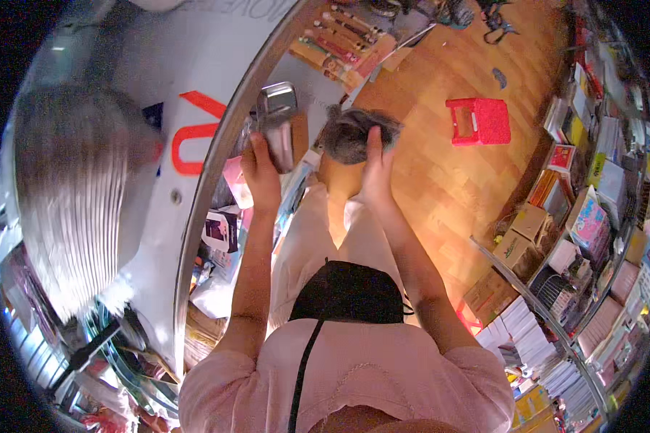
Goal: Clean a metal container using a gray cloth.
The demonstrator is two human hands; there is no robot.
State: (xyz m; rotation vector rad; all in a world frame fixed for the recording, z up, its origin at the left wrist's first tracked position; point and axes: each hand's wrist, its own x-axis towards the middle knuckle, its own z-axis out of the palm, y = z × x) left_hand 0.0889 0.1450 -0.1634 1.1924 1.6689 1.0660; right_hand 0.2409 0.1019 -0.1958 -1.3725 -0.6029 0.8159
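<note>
My left hand (262, 178) is at a metal container with a shiny rim (279, 122), its thumb along the near left side; the grip is partly hidden. To the right, my right hand (376, 168) grips a dark grey, soft-looking bundle (349, 135), blurred, with the thumb on top. The bundle is above the wooden floor, just right of the container, and the two appear apart. A brown cardboard-coloured piece (300, 132) shows beside the container. Below my left hand lie a pink-and-white packet (238, 181) and a black-and-white box (221, 231).
A metal-edged white panel (195, 184) curves along the left. A red plastic stool (490, 122) stands on the wooden floor at right. Shelves with boxes (514, 249), books and papers line the right side. Patterned long items lie in an open cardboard box (365, 67) ahead.
</note>
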